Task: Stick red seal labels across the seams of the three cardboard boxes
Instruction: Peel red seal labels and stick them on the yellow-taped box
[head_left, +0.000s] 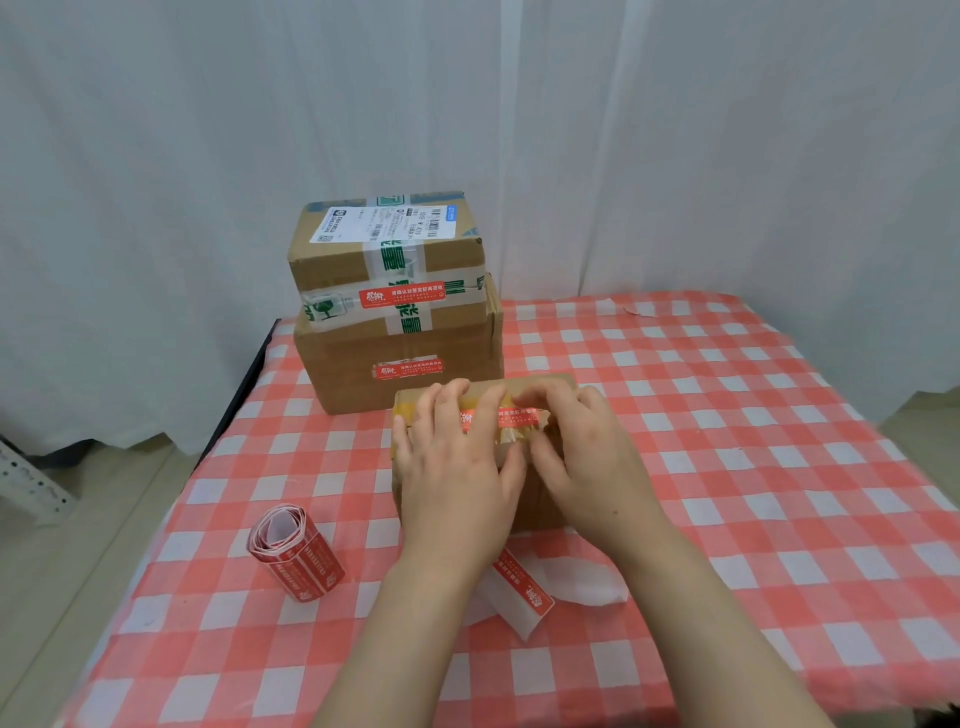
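A small cardboard box (540, 387) stands in the middle of the table, mostly covered by my hands. A red seal label (511, 417) lies across its top. My left hand (457, 467) lies flat on the box, fingers pressing the label's left part. My right hand (576, 447) presses the label's right end with its fingertips. Behind, a larger box (353, 369) carries a red label (409, 368) on its front. A third box (332, 260) sits on top of it, with a red label (402, 296) over its green-printed tape.
A roll of red labels (296, 551) stands on the red-and-white checked tablecloth (753, 467) at the front left. A strip with one red label (524, 584) and white backing paper (582, 579) lie under my forearms. White curtains hang behind the table. The table's left edge drops to the floor.
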